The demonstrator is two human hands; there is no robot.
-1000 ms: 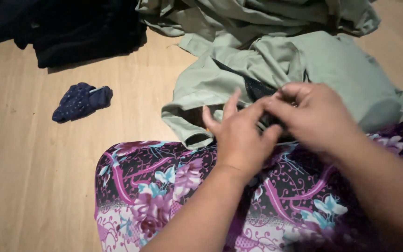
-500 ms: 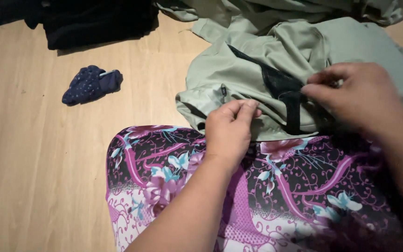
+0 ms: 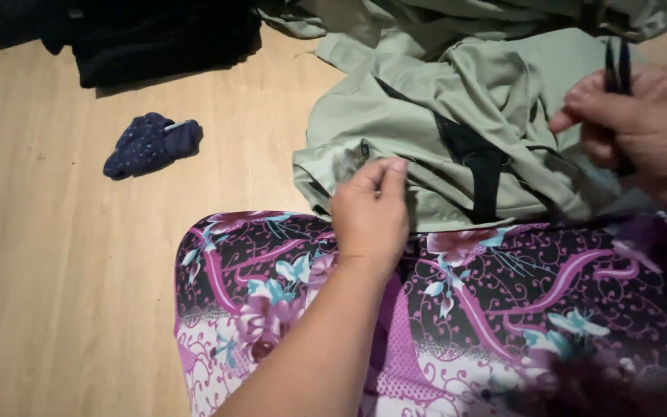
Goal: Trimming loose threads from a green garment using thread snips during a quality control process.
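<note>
A pale green garment (image 3: 457,108) lies crumpled on the wooden floor, with a black strap (image 3: 482,164) running across it. My left hand (image 3: 370,212) pinches the green cloth near its lower left edge, fingers closed on the fabric. My right hand (image 3: 642,127) is at the right edge, raised, holding thin black strap ends (image 3: 617,66) between thumb and fingers. A purple, black and white floral cloth (image 3: 465,324) covers my lap below both hands.
A small dark blue dotted cloth bundle (image 3: 150,144) lies on the wooden floor (image 3: 55,255) to the left. A pile of black clothing (image 3: 140,35) sits at the top left. More green fabric (image 3: 441,15) spreads along the top edge.
My hands have drawn apart: the right one went right and up with the black strap ends, the left stayed low on the green cloth. The view shifted, so the clothing sits further right.
</note>
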